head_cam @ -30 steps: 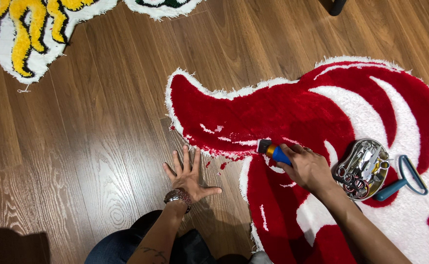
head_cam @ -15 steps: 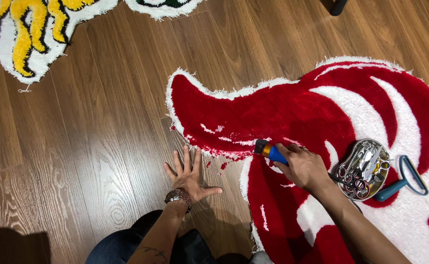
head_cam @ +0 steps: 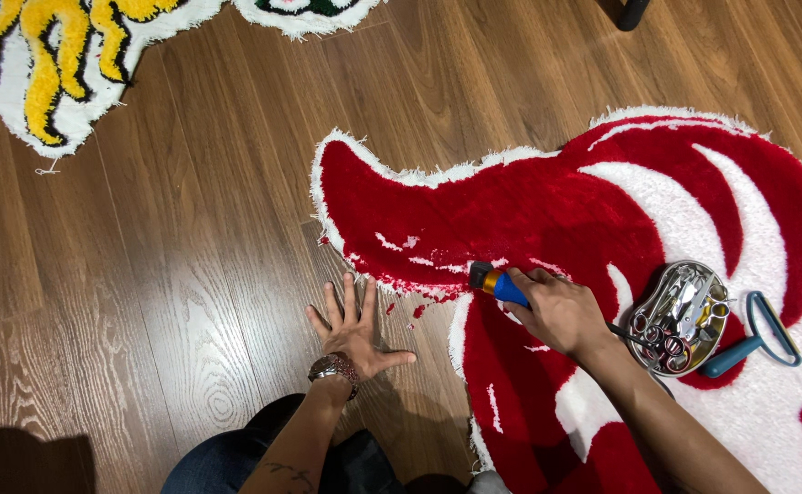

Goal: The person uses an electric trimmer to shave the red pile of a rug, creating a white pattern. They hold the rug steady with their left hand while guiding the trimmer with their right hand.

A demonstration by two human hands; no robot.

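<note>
We grip the blue trimmer (head_cam: 497, 284) in right hand (head_cam: 558, 314), left hand (head_cam: 353, 327) splayed on floor (head_cam: 191, 274); keep the blade flat along the red rug (head_cam: 529, 215) edge

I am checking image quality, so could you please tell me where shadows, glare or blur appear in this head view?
Head view: sharp overall, evenly lit; a dark shadow on the wooden floor at bottom left; soft sheen on the metal tray; the right hand holding the blue trimmer shows no obvious blur.
</note>
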